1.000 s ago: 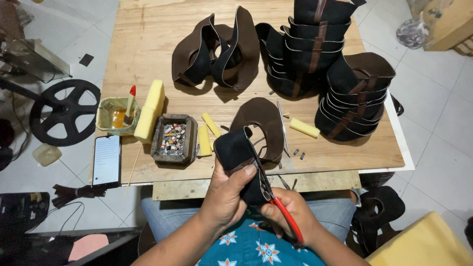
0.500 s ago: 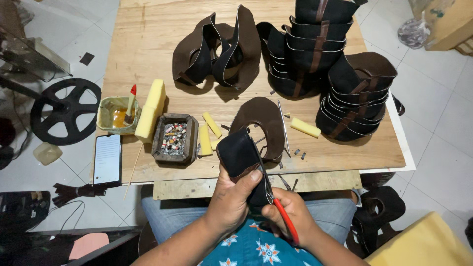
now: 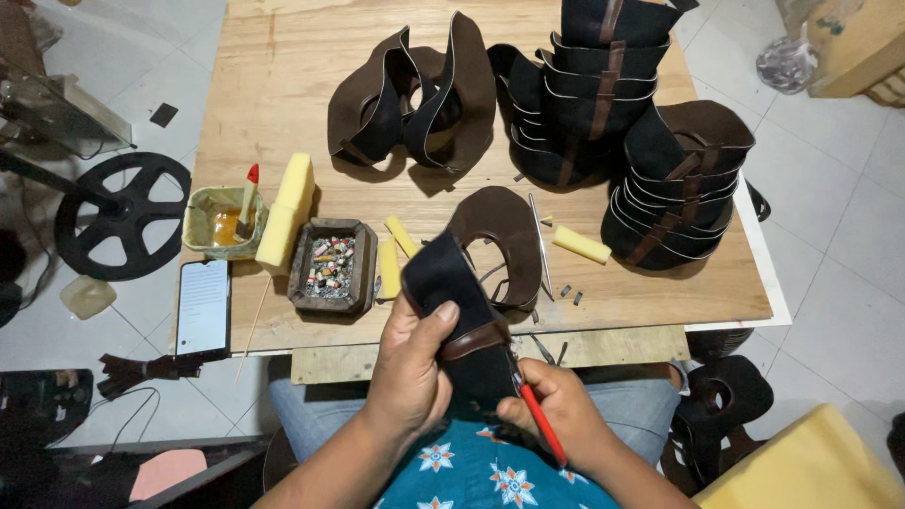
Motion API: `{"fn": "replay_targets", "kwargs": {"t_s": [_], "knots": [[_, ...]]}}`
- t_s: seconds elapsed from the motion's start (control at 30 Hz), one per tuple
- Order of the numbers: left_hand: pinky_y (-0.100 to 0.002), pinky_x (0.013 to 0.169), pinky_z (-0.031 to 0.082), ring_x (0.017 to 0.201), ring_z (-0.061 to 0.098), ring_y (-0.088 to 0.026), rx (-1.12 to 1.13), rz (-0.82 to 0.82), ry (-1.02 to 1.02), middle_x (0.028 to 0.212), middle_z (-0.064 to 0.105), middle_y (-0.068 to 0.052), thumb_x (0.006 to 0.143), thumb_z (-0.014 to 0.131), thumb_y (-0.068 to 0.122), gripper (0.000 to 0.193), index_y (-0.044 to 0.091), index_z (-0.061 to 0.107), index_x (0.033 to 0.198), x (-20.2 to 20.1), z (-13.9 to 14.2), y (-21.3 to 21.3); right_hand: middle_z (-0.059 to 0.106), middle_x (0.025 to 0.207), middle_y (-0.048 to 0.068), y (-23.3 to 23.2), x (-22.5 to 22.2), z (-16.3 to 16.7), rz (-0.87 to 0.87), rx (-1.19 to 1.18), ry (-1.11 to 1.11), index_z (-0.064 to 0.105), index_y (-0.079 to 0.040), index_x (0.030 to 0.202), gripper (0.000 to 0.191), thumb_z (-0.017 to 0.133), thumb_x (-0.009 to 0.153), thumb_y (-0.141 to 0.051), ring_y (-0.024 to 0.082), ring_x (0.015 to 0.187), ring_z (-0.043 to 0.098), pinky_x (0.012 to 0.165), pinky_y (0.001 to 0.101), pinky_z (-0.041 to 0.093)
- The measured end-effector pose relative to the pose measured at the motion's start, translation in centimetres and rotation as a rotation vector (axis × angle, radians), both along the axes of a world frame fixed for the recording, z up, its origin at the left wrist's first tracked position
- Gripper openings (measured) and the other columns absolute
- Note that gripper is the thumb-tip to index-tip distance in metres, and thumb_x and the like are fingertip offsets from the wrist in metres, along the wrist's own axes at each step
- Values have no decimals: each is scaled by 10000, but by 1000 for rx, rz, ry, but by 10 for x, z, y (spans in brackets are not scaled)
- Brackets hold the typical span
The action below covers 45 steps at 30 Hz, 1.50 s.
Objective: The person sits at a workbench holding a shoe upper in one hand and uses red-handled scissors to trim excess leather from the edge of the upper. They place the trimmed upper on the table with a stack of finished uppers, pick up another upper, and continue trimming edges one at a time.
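My left hand [image 3: 410,363] holds a black leather piece [image 3: 452,302] in a closed grip, thumb pressed on its face just above a brown strap that crosses it. The piece stands over the near edge of the table [image 3: 283,104], above my lap. My right hand [image 3: 566,415] is closed round a red-handled tool [image 3: 539,422], whose tip meets the lower edge of the leather; the tip itself is too small to make out.

On the table just behind the piece lies a curved brown leather cut-out [image 3: 504,226] with a thin metal rod [image 3: 539,247] beside it. To the left sits a tray of small bits [image 3: 332,266], a yellow sponge [image 3: 287,209] and a glue pot [image 3: 215,221] with a red-tipped brush in it. A phone [image 3: 203,307] lies at the table's left corner. Farther back are loose brown pieces [image 3: 415,94] and two stacks of finished black pieces [image 3: 679,184].
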<state>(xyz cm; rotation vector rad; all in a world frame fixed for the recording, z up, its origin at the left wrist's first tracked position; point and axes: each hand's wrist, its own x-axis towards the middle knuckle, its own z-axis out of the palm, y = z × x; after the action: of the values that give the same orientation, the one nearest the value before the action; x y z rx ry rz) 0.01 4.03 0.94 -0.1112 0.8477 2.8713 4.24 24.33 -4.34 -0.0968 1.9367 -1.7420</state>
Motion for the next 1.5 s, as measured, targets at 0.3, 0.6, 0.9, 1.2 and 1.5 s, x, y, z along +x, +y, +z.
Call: {"fn": "replay_targets", "kwargs": {"t_s": [0.3, 0.6, 0.9, 1.2, 1.5], "knots": [[-371, 1015, 520, 1149, 626, -168, -86, 59, 99, 1287, 638, -83, 1025, 558, -10, 394, 87, 525, 1405, 8, -7, 8, 686, 770, -2, -8, 4, 6, -33, -87, 10, 690, -5, 1051, 453, 778, 858, -405, 67, 686, 610, 618, 249, 528], [-397, 1020, 529, 1130, 631, -204, -58, 46, 65, 1274, 626, -108, 1021, 541, 19, 394, 78, 478, 1405, 2, -1, 8, 661, 671, 27, -3, 4, 1, -71, -74, -154, 728, -68, 1184, 547, 744, 827, -483, 112, 504, 548, 458, 281, 438], [-430, 1055, 511, 1191, 608, -224, -131, 24, 132, 1315, 605, -137, 984, 581, -28, 500, 58, 434, 1454, -6, 11, -13, 537, 786, -31, 16, -7, 12, 150, 15, 61, 645, -54, 1067, 569, 675, 884, -593, 65, 692, 509, 619, 233, 464], [-380, 1116, 467, 1280, 579, -191, -135, -23, 82, 1412, 570, -122, 939, 567, -43, 570, 91, 419, 1473, 2, 7, 0, 550, 689, -47, 11, -6, 15, 96, -51, -66, 701, -68, 1065, 696, 669, 790, -706, 61, 580, 498, 505, 230, 419], [-383, 1032, 494, 1175, 588, -176, -106, -49, 51, 1324, 586, -104, 964, 568, -41, 577, 109, 401, 1496, 6, -5, 4, 616, 651, -11, 6, 2, -1, -3, -86, -63, 717, -19, 1071, 722, 727, 769, -675, 64, 497, 549, 437, 231, 432]]}}
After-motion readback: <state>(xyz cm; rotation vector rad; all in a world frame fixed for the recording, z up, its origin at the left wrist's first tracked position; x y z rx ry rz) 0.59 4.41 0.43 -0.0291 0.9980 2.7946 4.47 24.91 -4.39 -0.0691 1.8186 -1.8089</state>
